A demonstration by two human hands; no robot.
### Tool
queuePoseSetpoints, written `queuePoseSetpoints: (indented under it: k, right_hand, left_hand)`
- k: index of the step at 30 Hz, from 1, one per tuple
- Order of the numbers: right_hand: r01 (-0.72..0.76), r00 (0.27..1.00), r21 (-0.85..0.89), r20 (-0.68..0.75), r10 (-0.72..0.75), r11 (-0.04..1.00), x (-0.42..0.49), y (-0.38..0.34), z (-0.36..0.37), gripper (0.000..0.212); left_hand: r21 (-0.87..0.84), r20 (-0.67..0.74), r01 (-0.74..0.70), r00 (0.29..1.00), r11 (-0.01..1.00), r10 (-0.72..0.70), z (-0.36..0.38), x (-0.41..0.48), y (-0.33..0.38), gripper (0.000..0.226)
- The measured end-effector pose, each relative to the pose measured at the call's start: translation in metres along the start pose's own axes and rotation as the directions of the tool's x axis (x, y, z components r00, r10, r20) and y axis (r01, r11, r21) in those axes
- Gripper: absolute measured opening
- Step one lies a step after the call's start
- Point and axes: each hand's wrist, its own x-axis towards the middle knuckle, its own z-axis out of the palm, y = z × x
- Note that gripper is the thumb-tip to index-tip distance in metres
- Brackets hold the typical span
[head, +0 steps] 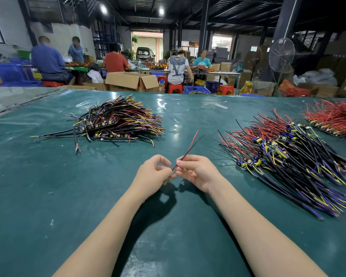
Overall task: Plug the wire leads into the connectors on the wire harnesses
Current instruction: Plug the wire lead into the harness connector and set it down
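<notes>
My right hand [196, 170] pinches a thin red-and-black wire lead [190, 145] that sticks up and away toward the far right. My left hand [154, 172] is closed around a small part at the lead's lower end; the part is mostly hidden by my fingers. Both hands meet above the middle of the green table [68, 196]. A pile of wire harnesses with small circuit boards [284, 154] lies to the right. Another harness pile [116, 120] lies at the far left.
A heap of red wires [336, 116] sits at the far right edge. A small white strip [221, 105] lies near the table's far edge. Beyond the table, several people sit at benches among cardboard boxes [132, 80], stools and a standing fan [281, 54].
</notes>
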Motion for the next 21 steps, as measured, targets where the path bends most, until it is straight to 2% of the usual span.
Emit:
queuePoseSetpoints:
  k: [3,6,8,11,16,21]
  right_hand:
    - [0.038,0.999,-0.101,0.017,-0.037,0.994,-0.001,0.001,0.002,0.018]
    - [0.036,0.999,-0.074,0.016,-0.035,0.997,-0.001,0.002,0.005,0.017]
    - [0.026,1.000,-0.037,0.002,-0.026,0.999,-0.001,0.003,0.006,0.016]
    - [0.031,0.999,-0.018,-0.032,-0.031,0.999,-0.002,0.003,0.007,0.014]
    - [0.081,0.990,0.033,-0.119,-0.077,0.996,-0.002,0.006,0.014,0.019]
    - [0.165,0.961,0.040,-0.232,-0.152,0.985,0.001,0.007,0.011,0.021]
  left_hand:
    - [0.158,-0.096,-0.019,0.995,0.987,0.035,0.003,0.000,-0.001,0.021]
    - [0.364,-0.161,-0.109,0.971,0.925,0.178,0.003,-0.002,-0.001,0.016]
    - [0.433,-0.170,-0.154,0.954,0.888,0.248,0.003,-0.003,0.000,0.013]
    - [0.438,-0.138,-0.143,0.965,0.887,0.223,0.002,-0.003,0.001,0.018]
    - [0.292,-0.118,-0.083,0.985,0.953,0.122,0.001,-0.002,0.005,0.023]
    - [0.331,-0.114,-0.045,0.990,0.942,0.088,0.000,-0.002,0.003,0.025]
